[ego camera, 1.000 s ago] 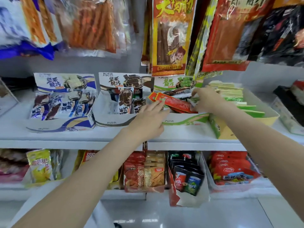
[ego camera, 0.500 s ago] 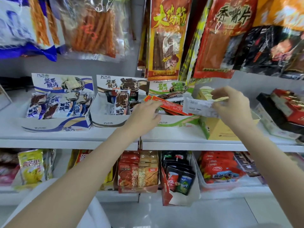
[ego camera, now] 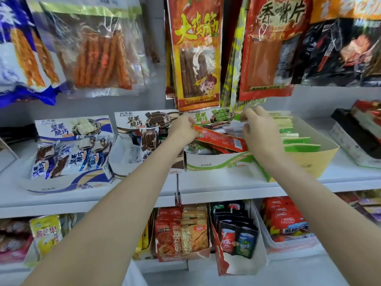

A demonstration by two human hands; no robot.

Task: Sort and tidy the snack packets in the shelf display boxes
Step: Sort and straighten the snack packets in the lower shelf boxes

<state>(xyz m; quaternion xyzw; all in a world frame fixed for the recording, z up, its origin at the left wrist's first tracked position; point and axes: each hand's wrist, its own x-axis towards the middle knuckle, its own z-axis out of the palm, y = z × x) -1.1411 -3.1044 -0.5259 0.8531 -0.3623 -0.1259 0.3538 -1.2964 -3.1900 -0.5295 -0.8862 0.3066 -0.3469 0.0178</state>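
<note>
My left hand (ego camera: 182, 129) is curled shut on the left end of a long, flat, red foil packet (ego camera: 221, 139), which lies slantwise over the green-and-white cardboard display box (ego camera: 214, 163) on the upper white shelf (ego camera: 206, 184). My right hand (ego camera: 260, 131) hovers over the same box with thumb and fingers pinched on a small pale, crinkly wrapper (ego camera: 234, 126); how firmly I have it, I cannot tell, since my fingers hide most of it.

The risks, as I judge them: the red packet is slick and stiff, and I hold only one end, so lifting it could lever the far end against the loose green packets beneath and flick one over the box's low front lip. The box is thin card and light; a tug sideways may slide it toward the shelf edge or into the brown-and-white cardboard box (ego camera: 142, 159) just beside it. The neighbouring yellow card tray (ego camera: 321, 162), packed with flat green-edged sachets (ego camera: 296, 141) standing on edge, touches my right wrist, and a careless pull back could topple that row. Above, glossy hanging bags (ego camera: 195, 52) dangle close to my knuckles and may swing if I raise my hands.
</note>
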